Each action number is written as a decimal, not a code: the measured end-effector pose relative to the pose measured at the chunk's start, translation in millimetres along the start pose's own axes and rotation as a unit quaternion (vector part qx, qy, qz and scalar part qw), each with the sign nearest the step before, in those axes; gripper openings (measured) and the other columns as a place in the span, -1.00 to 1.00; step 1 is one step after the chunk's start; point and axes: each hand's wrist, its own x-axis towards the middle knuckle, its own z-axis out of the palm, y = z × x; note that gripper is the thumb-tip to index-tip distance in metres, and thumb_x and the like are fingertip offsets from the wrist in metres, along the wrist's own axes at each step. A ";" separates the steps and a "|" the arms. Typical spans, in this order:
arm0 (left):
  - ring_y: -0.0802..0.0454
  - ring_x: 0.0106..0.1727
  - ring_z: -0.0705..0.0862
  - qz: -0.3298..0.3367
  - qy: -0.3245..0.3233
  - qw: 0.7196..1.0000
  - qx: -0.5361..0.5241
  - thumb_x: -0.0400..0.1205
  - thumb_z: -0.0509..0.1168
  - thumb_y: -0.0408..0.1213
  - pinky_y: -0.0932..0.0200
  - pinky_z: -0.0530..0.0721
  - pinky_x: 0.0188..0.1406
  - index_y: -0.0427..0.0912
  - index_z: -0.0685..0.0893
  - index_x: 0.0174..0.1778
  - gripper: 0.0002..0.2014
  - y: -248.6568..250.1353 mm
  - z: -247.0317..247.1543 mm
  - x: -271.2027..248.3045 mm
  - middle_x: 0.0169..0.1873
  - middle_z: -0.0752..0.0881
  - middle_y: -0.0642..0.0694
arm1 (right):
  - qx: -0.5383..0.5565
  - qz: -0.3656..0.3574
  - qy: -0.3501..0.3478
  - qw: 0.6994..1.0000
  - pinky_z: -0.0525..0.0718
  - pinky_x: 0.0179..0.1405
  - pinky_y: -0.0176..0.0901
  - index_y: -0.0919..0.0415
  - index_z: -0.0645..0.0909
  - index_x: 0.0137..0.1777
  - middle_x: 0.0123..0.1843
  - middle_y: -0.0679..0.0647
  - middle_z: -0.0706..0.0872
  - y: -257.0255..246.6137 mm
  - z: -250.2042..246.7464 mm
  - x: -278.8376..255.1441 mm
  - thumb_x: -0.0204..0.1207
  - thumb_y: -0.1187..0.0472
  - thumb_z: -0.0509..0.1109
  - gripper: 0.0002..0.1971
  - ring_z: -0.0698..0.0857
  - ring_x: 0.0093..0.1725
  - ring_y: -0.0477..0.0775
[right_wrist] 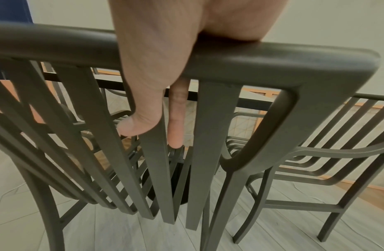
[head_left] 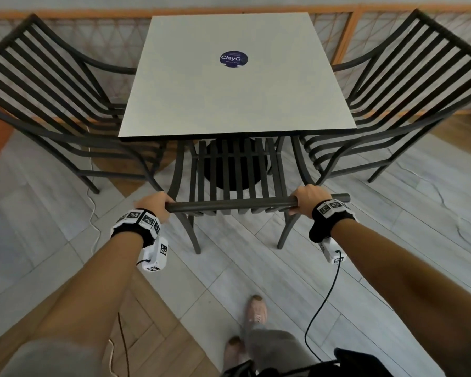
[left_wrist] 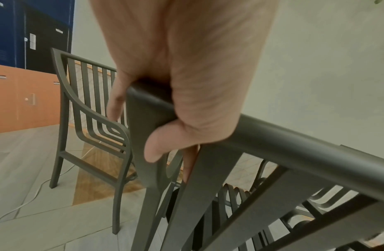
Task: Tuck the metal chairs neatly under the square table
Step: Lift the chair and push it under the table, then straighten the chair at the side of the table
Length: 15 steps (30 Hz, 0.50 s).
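A square white table (head_left: 237, 104) stands ahead, with a dark metal slatted chair on three sides. The near chair (head_left: 237, 180) faces the table, its seat front under the table's near edge. My left hand (head_left: 159, 204) grips the left end of its top rail (head_left: 229, 205); my right hand (head_left: 306, 201) grips the rail near its right end. In the left wrist view my left hand (left_wrist: 176, 105) wraps the rail's corner (left_wrist: 144, 101). Seen from the right wrist, my right hand (right_wrist: 161, 76) curls over the rail (right_wrist: 272, 57), a finger hanging between slats.
A left chair (head_left: 52, 104) and a right chair (head_left: 408, 99) have their seats partly under the table. An orange-framed lattice fence (head_left: 351, 31) runs behind. A white cable (head_left: 93, 213) lies on the floor at left. My feet (head_left: 256, 311) stand behind the near chair.
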 end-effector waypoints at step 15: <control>-0.13 0.04 0.71 0.062 -0.007 0.994 -0.093 0.54 0.34 -0.44 -0.11 0.65 0.20 0.00 0.74 0.15 -0.67 -12.0 -20.5 -8.1 -0.10 0.75 -0.09 | 0.028 -0.150 -0.018 0.988 0.57 -0.22 -0.15 -0.01 0.59 -0.13 -0.12 -0.01 0.57 -32.1 -29.1 16.6 0.46 -0.10 0.42 -0.81 0.60 -0.17 0.02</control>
